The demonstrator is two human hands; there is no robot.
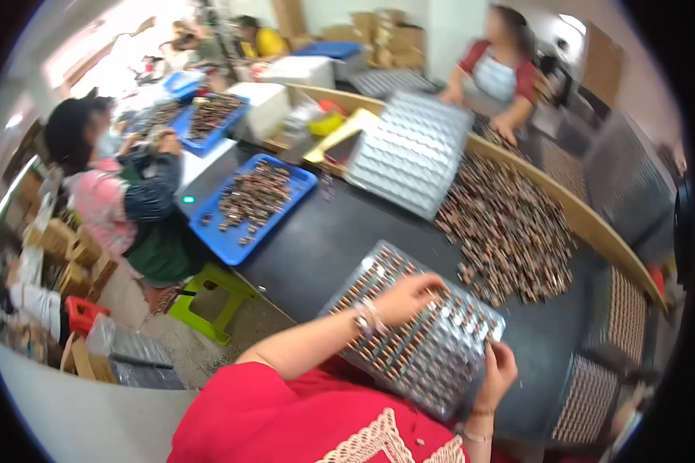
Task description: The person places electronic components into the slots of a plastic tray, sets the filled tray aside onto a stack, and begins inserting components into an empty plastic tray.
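Note:
In front of me on the dark table lies a clear plastic tray point(448, 370) with rows of small pockets, many of them filled with small copper-and-dark cylindrical parts. Over its far middle is my left hand point(405, 299), fingers bent together just above the rows; whatever they pinch is too small to make out. My right hand point(500, 374) is at the tray's right edge, thumb and fingertips closed together near a corner pocket. Anything between those fingertips cannot be named. Beyond the tray, to the right, spreads a large heap of the same small parts point(510, 224).
An empty-looking pocketed tray point(413, 150) leans over the heap's left side. A blue tray point(232, 251) with more parts sits at left. Filled trays point(587, 401) are stacked at right by a wooden rim point(594, 220). Co-workers sit left and across; a green stool point(208, 305) stands left.

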